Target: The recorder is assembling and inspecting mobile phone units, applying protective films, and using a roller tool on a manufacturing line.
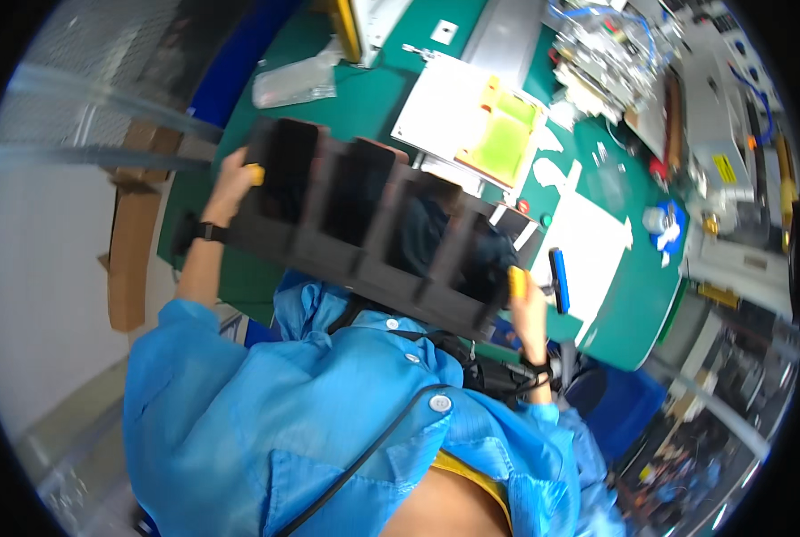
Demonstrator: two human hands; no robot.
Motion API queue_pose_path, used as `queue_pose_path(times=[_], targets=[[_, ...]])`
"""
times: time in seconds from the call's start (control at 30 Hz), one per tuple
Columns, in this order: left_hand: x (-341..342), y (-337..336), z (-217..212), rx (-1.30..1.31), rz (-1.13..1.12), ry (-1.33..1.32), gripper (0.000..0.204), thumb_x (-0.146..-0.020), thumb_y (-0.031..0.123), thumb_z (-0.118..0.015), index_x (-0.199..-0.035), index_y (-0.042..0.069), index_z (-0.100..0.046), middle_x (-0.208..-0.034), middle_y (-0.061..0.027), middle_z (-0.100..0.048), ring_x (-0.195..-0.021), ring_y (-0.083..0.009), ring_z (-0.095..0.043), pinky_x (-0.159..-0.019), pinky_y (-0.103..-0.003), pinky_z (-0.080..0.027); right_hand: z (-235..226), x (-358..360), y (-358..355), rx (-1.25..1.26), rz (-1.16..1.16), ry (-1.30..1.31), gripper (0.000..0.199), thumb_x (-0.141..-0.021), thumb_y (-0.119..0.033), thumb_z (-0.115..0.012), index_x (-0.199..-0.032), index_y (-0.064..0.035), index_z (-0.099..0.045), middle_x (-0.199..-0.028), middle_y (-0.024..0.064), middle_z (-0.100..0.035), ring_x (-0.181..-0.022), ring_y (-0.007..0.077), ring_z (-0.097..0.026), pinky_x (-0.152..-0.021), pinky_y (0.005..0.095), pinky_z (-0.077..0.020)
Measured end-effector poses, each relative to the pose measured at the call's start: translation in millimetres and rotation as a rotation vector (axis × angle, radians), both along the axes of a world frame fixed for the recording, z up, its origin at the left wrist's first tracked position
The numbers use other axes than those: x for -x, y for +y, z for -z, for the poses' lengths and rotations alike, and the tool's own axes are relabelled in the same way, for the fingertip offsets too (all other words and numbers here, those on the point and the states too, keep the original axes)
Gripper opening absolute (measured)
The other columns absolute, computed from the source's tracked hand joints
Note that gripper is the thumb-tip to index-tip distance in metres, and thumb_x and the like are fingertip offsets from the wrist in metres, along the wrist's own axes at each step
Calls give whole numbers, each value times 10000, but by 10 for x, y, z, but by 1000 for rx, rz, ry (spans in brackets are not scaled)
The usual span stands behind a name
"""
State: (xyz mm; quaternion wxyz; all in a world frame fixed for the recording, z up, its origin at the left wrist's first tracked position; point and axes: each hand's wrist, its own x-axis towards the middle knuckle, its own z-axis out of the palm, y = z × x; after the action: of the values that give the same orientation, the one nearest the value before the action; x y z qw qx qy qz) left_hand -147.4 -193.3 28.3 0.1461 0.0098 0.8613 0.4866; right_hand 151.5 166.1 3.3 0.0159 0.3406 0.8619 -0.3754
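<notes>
Taking the tray's middle as the clock's centre, a cardboard box (129, 255) stands at nine o'clock, beyond the table. The left hand (230, 188), a yellow cover on its thumb, is at ten o'clock, closed around the tray's left end. A clear plastic bag (297, 82) lies at eleven on the green table (368, 97). The black tray (375, 268), slightly blurred, is held between both hands above the table's near edge, its four compartments looking dark and glossy inside. A white board (431, 106) is at one o'clock, with a yellow-green panel (505, 139) at two. The right hand (529, 304), also yellow at the thumb, grips the right end at four. Just beside it is a blue-handled tool (559, 282), near a white sheet (592, 240) at three.
</notes>
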Motion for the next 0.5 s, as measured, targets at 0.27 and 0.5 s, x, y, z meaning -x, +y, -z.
queue_pose_path(times=[0.27,0.5], targets=[[533,-767,657,193,-16,-121,374,-693,-14,-440,-1050,-56,-543,-851,-65,-573,-738,-111,-518,-649,-227,-402,-79,573,-851,-379,-102,200,258,-719,-72,-601,-949,24,-533,-857,185,-513,-723,346,-523,-616,376,-444],[649,-832,711,172,-4,-157,447,-718,-22,-428,-1161,-63,-466,-782,-16,-540,-656,-87,-481,-593,-211,-379,-28,621,-1064,-337,-121,235,219,-705,-82,-622,-851,44,-518,-836,197,-488,-759,343,-481,-660,403,-410]])
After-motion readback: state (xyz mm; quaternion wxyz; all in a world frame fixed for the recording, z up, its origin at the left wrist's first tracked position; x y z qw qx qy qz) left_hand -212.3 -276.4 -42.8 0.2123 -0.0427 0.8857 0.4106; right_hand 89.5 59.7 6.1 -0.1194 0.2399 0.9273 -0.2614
